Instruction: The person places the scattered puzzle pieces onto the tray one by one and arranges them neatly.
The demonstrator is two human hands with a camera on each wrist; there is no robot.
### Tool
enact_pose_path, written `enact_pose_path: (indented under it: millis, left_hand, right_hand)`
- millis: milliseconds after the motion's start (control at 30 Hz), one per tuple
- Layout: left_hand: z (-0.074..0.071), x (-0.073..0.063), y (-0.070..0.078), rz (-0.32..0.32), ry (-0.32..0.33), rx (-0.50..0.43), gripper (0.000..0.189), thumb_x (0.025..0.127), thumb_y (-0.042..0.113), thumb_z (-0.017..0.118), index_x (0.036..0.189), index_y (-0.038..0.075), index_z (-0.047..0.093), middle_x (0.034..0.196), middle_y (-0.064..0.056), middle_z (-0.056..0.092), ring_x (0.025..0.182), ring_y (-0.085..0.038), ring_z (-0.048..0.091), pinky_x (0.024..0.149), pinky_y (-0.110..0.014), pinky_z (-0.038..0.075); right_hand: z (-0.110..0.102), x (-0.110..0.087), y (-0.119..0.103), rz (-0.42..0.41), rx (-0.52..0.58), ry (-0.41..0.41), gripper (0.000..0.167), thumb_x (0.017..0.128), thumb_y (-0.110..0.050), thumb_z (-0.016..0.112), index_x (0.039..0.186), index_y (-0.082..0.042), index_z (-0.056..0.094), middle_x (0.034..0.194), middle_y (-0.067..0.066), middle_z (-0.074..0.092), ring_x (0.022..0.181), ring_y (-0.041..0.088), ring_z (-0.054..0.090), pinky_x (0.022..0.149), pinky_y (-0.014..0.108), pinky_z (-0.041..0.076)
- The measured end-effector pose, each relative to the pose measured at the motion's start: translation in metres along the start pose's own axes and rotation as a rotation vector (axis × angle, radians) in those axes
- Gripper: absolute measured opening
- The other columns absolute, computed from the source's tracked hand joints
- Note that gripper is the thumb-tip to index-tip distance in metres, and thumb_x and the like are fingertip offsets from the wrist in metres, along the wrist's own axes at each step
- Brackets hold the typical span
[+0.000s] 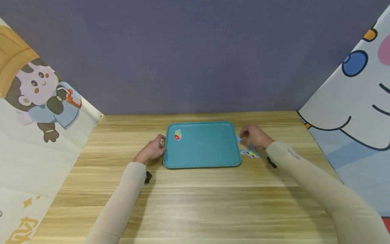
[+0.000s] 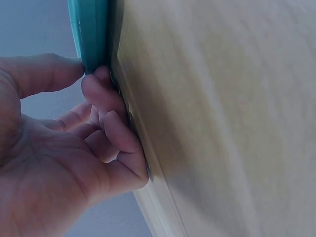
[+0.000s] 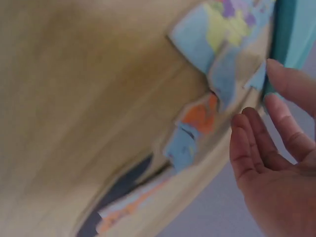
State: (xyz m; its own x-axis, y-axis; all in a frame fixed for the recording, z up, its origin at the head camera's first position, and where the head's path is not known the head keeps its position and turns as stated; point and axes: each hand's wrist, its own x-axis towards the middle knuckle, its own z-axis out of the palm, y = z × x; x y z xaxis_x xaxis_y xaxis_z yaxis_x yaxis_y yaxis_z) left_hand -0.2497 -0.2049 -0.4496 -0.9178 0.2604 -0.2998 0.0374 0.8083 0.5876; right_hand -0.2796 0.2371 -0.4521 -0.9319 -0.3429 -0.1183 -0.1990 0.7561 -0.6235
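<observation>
A teal tray lies flat on the wooden table. One small map puzzle piece, red, yellow and blue, sits in its upper left part. My left hand is at the tray's left edge; in the left wrist view, thumb and index finger pinch the rim. Just off the tray's right side, my right hand hovers over loose puzzle pieces. Its fingers are loosely bent, and the right wrist view shows nothing between them. A light blue piece is close to the thumb tip.
More map pieces, blue, orange and yellow, lie along the table's right part, some overlapping. A grey-blue partition rises behind the table. Printed cartoon panels flank both sides.
</observation>
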Motion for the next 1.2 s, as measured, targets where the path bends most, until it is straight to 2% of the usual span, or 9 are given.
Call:
enact_pose_path:
  millis: [100,267,467,700,1033,1200]
  left_hand:
    - [0.000,0.001,0.000,-0.001,0.004,0.008,0.050,0.093,0.011,0.054,0.136,0.005,0.031,0.102,-0.017,0.060,0.087,-0.026,0.057,0.076,-0.039,0.046]
    - [0.001,0.001,-0.001,-0.008,0.001,0.008,0.049,0.093,0.012,0.054,0.136,0.006,0.031,0.103,-0.017,0.060,0.088,-0.026,0.057,0.076,-0.040,0.046]
    - [0.002,0.003,-0.001,-0.010,0.007,0.011,0.048,0.093,0.012,0.054,0.135,0.007,0.032,0.106,-0.018,0.060,0.090,-0.027,0.057,0.078,-0.040,0.047]
    - [0.001,0.002,-0.002,-0.020,-0.002,0.003,0.049,0.093,0.013,0.054,0.136,0.008,0.031,0.107,-0.019,0.060,0.092,-0.027,0.058,0.078,-0.040,0.047]
    - [0.000,0.003,-0.002,-0.011,-0.005,-0.002,0.049,0.093,0.012,0.054,0.136,0.006,0.031,0.108,-0.020,0.060,0.093,-0.028,0.058,0.079,-0.041,0.047]
    - [0.001,0.003,-0.002,-0.019,-0.004,-0.003,0.049,0.093,0.013,0.054,0.136,0.007,0.031,0.107,-0.019,0.059,0.092,-0.027,0.057,0.079,-0.041,0.047]
  right_hand:
    - [0.006,0.001,0.004,-0.027,-0.033,0.030,0.019,0.080,-0.007,0.075,0.094,0.000,0.064,0.092,0.011,0.062,0.086,0.025,0.057,0.074,0.039,0.048]
    - [0.011,0.002,0.006,-0.062,-0.080,0.097,0.011,0.081,-0.004,0.071,0.090,0.001,0.065,0.084,0.008,0.063,0.079,0.024,0.058,0.073,0.040,0.047]
    - [0.014,0.004,0.009,-0.066,-0.099,0.147,0.006,0.082,0.003,0.064,0.087,0.000,0.066,0.080,0.007,0.063,0.076,0.023,0.059,0.070,0.039,0.048]
    - [0.014,0.006,0.013,-0.038,-0.080,0.195,0.009,0.081,0.002,0.063,0.088,0.000,0.067,0.080,0.008,0.064,0.075,0.024,0.059,0.069,0.039,0.048]
    - [0.006,0.002,0.005,0.032,-0.008,0.166,0.014,0.085,-0.005,0.063,0.097,0.001,0.068,0.087,0.011,0.065,0.079,0.024,0.061,0.069,0.035,0.050]
    - [0.001,0.002,-0.004,0.034,0.031,0.146,0.016,0.088,-0.007,0.064,0.101,0.000,0.068,0.094,0.012,0.065,0.085,0.024,0.060,0.073,0.036,0.049]
